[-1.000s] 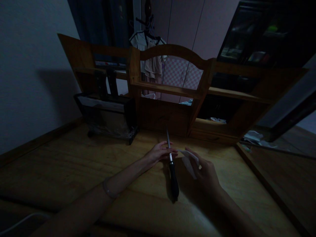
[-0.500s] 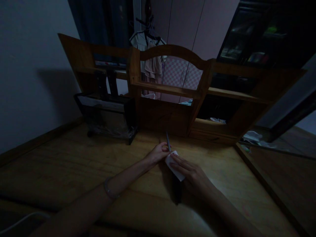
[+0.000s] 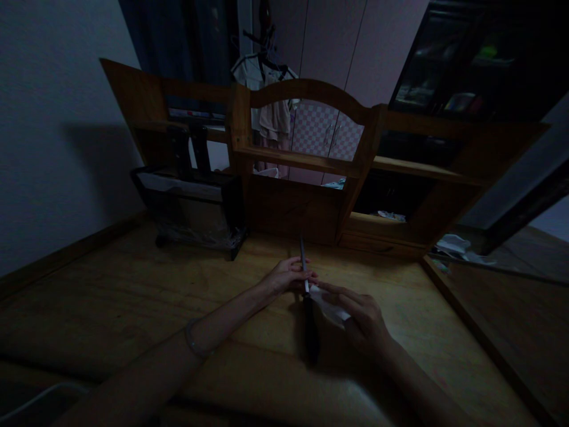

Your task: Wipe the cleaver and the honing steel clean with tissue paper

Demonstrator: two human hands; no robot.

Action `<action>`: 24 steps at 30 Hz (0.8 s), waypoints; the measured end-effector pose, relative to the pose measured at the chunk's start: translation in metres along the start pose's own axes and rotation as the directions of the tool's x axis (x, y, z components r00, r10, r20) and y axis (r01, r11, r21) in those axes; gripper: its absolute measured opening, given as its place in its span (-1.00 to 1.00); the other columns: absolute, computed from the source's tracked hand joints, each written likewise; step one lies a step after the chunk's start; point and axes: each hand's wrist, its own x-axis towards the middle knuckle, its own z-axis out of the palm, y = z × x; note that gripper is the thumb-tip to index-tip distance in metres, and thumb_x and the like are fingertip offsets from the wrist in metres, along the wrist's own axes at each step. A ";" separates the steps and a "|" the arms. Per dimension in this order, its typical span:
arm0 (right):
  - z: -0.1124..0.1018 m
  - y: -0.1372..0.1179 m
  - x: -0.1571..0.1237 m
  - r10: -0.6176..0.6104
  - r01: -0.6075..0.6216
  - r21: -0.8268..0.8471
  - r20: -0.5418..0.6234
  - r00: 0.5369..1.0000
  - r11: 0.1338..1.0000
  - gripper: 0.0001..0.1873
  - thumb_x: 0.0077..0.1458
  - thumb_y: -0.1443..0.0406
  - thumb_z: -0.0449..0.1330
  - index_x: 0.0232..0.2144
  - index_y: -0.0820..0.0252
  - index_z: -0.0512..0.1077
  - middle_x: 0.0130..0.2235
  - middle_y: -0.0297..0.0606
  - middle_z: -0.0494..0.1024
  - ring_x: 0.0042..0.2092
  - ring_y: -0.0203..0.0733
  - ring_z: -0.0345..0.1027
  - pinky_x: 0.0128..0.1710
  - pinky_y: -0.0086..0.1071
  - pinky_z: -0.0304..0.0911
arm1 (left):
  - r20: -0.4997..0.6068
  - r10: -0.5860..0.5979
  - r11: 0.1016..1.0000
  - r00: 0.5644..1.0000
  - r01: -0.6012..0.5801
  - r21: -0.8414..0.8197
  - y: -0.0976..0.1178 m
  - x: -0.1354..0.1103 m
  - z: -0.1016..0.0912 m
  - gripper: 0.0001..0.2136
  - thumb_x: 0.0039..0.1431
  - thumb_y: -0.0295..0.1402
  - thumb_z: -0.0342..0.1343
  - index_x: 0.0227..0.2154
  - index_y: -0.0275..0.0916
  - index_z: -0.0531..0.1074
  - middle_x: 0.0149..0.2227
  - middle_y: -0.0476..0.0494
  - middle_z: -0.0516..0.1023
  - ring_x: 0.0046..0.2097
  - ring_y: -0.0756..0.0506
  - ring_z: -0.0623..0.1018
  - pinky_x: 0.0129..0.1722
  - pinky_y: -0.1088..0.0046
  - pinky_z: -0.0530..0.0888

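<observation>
A screwdriver point(image 3: 307, 302) with a black handle and a thin metal shaft lies on the wooden desk point(image 3: 133, 308), its tip pointing away from me. My left hand point(image 3: 287, 277) pinches the shaft near the handle. My right hand point(image 3: 355, 314) holds a small white cloth or tissue point(image 3: 329, 303) against the right side of the screwdriver, just below the shaft. The light is dim, so fine detail of the fingers is hard to see.
A wooden shelf unit point(image 3: 306, 172) stands at the back of the desk. A dark mesh organiser point(image 3: 191, 207) sits at the back left. White scraps point(image 3: 457, 246) lie at the right edge. A wall is at the left; clothes hang behind the shelf.
My right hand laid the white cloth over the screwdriver's handle half a second ago and has now drawn it back to the right, uncovering the handle. My left hand stays on the shaft.
</observation>
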 end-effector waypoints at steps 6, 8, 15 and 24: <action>-0.005 0.003 -0.003 0.206 -0.211 0.001 -0.214 0.955 0.978 -0.21 -0.15 0.54 -0.10 0.18 0.02 0.19 0.07 -0.25 0.43 -0.02 -0.09 0.40 -0.13 -0.30 0.36 | 0.008 -0.046 0.999 0.999 0.046 -0.013 0.000 0.002 -0.001 -0.48 -0.07 -0.45 0.28 -0.01 -0.30 0.28 -0.23 -0.27 0.54 -0.38 -0.09 0.58 -0.33 0.36 0.50; -0.003 0.002 0.000 0.152 -0.157 -0.019 -0.152 0.977 0.987 -0.24 -0.07 0.53 -0.09 0.21 0.02 0.14 0.08 -0.23 0.41 -0.02 -0.09 0.40 -0.14 -0.30 0.37 | 0.020 -0.037 0.999 0.999 0.037 -0.010 -0.002 0.004 -0.003 -0.49 -0.07 -0.48 0.25 0.00 -0.31 0.28 -0.24 -0.24 0.54 -0.40 -0.07 0.57 -0.38 0.41 0.49; 0.006 -0.013 0.016 -0.060 0.076 -0.062 0.232 0.971 0.995 -0.25 0.01 0.53 -0.04 0.26 0.10 0.02 0.27 -0.29 0.11 0.29 -0.12 -0.07 0.25 -0.11 -0.02 | 0.077 0.017 0.998 0.997 -0.013 -0.062 -0.002 0.003 -0.001 -0.48 -0.03 -0.47 0.23 0.02 -0.31 0.24 -0.13 -0.31 0.50 -0.29 -0.09 0.57 -0.34 0.46 0.45; 0.000 0.001 0.007 -0.065 0.077 -0.043 0.227 0.972 0.996 -0.25 -0.09 0.52 -0.01 0.20 0.12 0.16 0.20 -0.21 0.25 0.20 -0.11 0.14 0.19 -0.11 0.11 | 0.063 0.004 0.999 0.998 -0.002 -0.035 0.007 -0.003 0.002 -0.51 -0.07 -0.47 0.28 -0.03 -0.29 0.30 -0.21 -0.20 0.48 -0.31 -0.06 0.57 -0.36 0.50 0.44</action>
